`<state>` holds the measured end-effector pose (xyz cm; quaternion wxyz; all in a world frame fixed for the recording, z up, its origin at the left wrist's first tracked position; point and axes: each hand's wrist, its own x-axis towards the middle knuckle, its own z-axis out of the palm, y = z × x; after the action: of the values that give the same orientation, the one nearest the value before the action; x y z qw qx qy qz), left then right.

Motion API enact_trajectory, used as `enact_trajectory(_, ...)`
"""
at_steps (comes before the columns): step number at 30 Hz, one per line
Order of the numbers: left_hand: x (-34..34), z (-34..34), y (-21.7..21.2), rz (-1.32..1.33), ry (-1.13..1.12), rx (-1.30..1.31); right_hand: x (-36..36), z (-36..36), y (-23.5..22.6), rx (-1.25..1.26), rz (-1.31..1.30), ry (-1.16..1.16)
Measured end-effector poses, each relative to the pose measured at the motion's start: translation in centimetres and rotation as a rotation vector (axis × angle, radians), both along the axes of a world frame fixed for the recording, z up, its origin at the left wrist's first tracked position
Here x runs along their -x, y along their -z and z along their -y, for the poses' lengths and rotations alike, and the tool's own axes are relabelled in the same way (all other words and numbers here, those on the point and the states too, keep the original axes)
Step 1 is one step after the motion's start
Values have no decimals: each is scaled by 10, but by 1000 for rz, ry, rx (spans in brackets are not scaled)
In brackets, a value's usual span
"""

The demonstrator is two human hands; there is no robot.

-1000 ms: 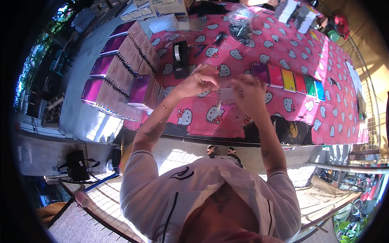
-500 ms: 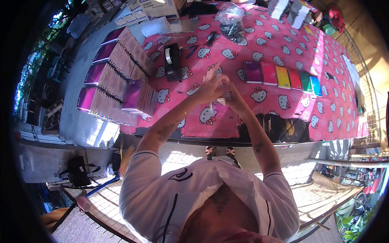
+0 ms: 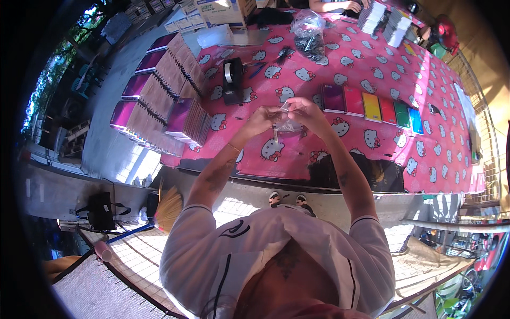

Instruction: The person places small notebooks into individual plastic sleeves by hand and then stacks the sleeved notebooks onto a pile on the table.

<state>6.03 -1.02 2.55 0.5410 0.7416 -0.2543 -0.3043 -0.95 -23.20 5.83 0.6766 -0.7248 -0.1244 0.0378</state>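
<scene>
Over the middle of the table, my left hand (image 3: pixel 264 119) and my right hand (image 3: pixel 306 114) meet, each pinching the top of a small clear plastic bag (image 3: pixel 287 126). The film between my fingertips is drawn up to a point. Below my fingers the bag hangs just above or against the pink printed tablecloth (image 3: pixel 345 143); I cannot tell which, nor make out any contents. To the right of my hands lies a row of coloured notebooks (image 3: pixel 371 108): purple, red, yellow, red, green and blue. A black tape dispenser (image 3: pixel 232 82) stands beyond my left hand.
Stacks of purple-covered spiral notebooks (image 3: pixel 186 119) fill the left side. At the back are a cardboard box (image 3: pixel 226 11), a clear bag of dark items (image 3: pixel 309 40) and white paper stacks (image 3: pixel 397 27). A co-worker's hands (image 3: pixel 350 6) rest at the far edge. A red fan (image 3: pixel 445 33) stands far right.
My hands have drawn apart from their overlapping position, and the film now stretches between my fingertips. A co-worker's hands have come into sight at the far edge. The view has shifted slightly.
</scene>
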Motion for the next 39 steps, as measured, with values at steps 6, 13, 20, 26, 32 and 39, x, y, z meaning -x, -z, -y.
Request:
enact_trajectory(6, 51, -2, -40, 1104, 113, -208, 35, 1, 10, 520, 490, 90)
enact_trajectory(13, 61, 6, -27, 933, -79, -130, 46, -7, 43, 530, 577, 273)
enact_trajectory(20, 34, 27, -48, 703, -60, -391, 39, -13, 21, 468, 361, 300)
enact_trajectory(26, -17, 23, -13, 465, -21, -262, 13, -1, 47, -144, -66, 150)
enact_trajectory(32, -63, -2, 18, 515, -541, -104, 15, 0, 52, -158, -117, 283)
enact_trajectory(39, -143, -117, 43, -186, -952, 202, 14, -11, 58, -218, -99, 264)
